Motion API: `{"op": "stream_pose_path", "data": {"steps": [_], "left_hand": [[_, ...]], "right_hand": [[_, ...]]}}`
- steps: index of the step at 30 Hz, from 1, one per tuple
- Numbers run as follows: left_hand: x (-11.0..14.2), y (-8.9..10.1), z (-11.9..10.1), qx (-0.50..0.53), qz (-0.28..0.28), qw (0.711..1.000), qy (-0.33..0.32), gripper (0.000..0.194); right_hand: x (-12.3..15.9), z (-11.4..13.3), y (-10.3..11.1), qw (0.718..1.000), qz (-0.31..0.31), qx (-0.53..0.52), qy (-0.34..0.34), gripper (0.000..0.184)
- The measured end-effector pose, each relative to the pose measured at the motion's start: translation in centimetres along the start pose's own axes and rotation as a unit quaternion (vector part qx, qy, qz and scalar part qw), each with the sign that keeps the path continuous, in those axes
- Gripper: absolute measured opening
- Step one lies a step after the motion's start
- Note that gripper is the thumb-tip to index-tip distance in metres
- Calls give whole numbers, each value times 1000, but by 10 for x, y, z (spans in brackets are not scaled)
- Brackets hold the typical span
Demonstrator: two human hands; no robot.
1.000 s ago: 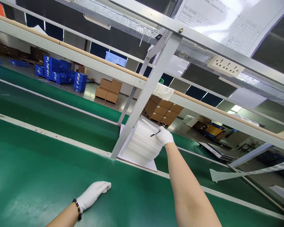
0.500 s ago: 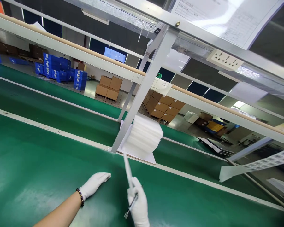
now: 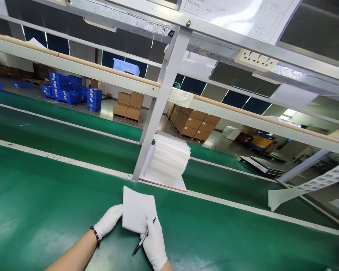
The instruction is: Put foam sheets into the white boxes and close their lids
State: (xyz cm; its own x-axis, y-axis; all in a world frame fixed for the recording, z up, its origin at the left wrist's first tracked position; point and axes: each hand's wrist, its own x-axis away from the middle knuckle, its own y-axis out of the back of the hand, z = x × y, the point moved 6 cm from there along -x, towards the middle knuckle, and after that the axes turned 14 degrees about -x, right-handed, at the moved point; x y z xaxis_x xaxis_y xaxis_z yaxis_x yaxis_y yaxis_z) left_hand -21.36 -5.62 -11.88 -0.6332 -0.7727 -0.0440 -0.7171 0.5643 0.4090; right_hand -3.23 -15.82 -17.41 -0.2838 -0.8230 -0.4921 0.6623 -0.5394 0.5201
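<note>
A white foam sheet (image 3: 138, 210), thin and nearly square, is held up above the green work surface between my hands. My white-gloved right hand (image 3: 154, 241) grips its lower right corner, thumb on the near face. That same hand also has a pen (image 3: 141, 241) tucked across its fingers, tilted down to the left. At the sheet's left edge is my gloved left hand (image 3: 109, 220), its fingers together and closed on the edge, the tips partly hidden. Beyond them a stack of white foam sheets (image 3: 169, 160) leans on a white board (image 3: 180, 184).
The green work surface (image 3: 59, 195) has a pale rail along its far side. A metal post (image 3: 165, 98) rises just left of the stack. Overhead are a crossbar with a power strip (image 3: 255, 60) and a hanging paper (image 3: 231, 17). Blue crates (image 3: 63, 88) and cardboard boxes (image 3: 128, 105) stand far off.
My right hand has brought the foam sheet left and turned its face toward me; earlier it was edge-on near the stack. My left hand, earlier apart from the sheet, now meets its left edge.
</note>
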Motion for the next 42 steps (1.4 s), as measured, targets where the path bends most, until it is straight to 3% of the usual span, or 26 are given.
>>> {"op": "stream_pose_path", "data": {"steps": [9,21,42], "left_hand": [[0,1,0,-9,1,1000,2,54],[-2,-1,14,-10,1,1000,5,54],[0,-1,7,-20,6,1000,-5,56]], "right_hand": [[0,4,-1,999,1,35,42,53],[0,6,-1,999,0,0,36,57],[3,0,-1,998,-7,15,60,55]]}}
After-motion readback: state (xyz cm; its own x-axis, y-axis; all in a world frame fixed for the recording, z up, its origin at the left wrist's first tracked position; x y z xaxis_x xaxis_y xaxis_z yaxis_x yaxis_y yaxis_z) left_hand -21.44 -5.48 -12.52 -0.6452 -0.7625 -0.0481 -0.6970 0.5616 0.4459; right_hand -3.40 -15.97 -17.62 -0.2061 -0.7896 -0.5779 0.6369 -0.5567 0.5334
